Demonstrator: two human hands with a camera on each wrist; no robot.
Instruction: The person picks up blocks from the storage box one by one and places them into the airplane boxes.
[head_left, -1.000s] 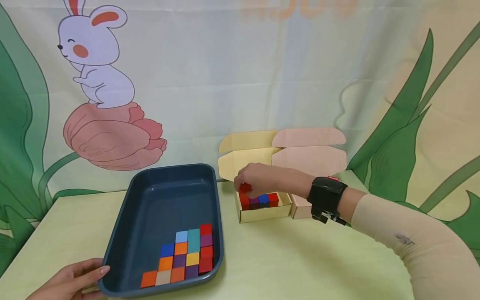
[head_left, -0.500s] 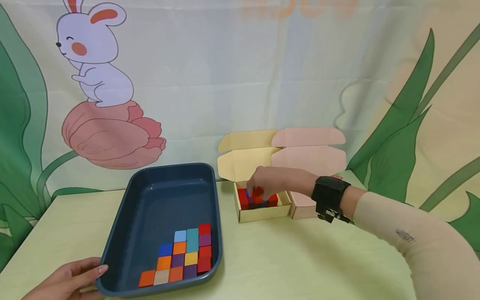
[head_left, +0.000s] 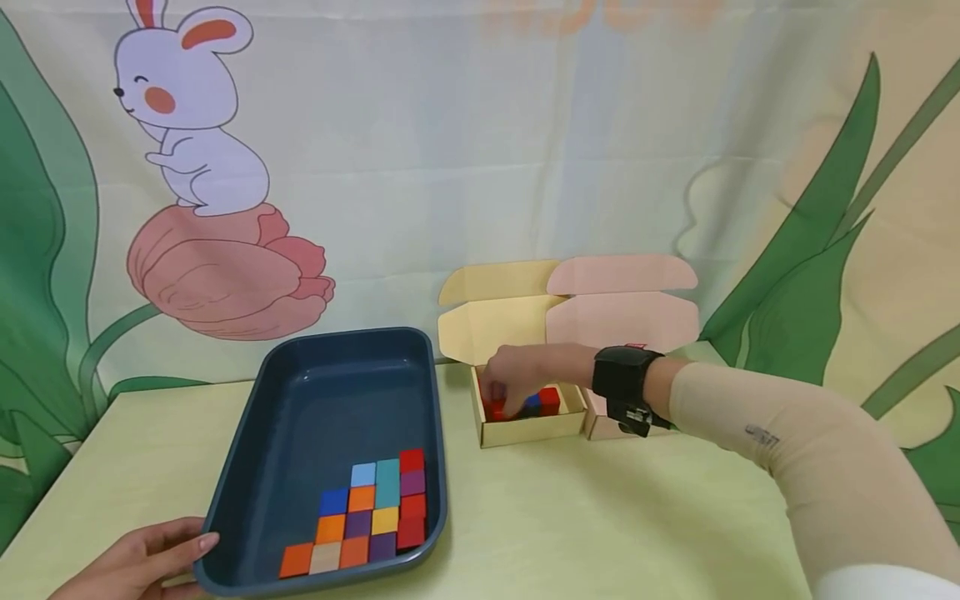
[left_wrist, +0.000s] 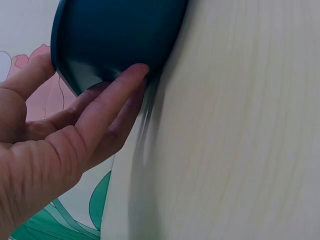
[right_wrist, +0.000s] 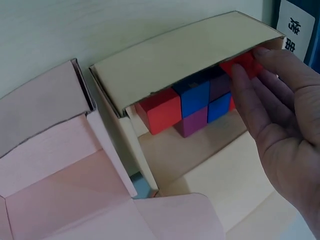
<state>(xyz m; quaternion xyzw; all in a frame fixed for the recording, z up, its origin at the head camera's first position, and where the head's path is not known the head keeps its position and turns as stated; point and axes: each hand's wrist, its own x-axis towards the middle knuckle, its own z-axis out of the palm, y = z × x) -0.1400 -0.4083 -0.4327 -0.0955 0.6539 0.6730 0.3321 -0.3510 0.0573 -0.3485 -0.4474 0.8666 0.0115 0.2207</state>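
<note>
Observed a red block [right_wrist: 246, 58] pinched in the right hand [head_left: 519, 377], opened only to block width, at the left end of the yellow box [head_left: 534, 430] — among other blocks [right_wrist: 194, 98]. Observed, left of the yellow box, the left hand [head_left: 138, 560] gripping a tray [head_left: 341, 396] with coloured blocks [head_left: 362, 498] inside. Judge step as handling one block; cannot tell whether lifting or placing. Next, calls for steady fingertip control — without jostling neighbours.

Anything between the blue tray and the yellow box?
No objects there: the head view shows only a narrow strip of bare tabletop between the blue tray and the yellow box.
</note>
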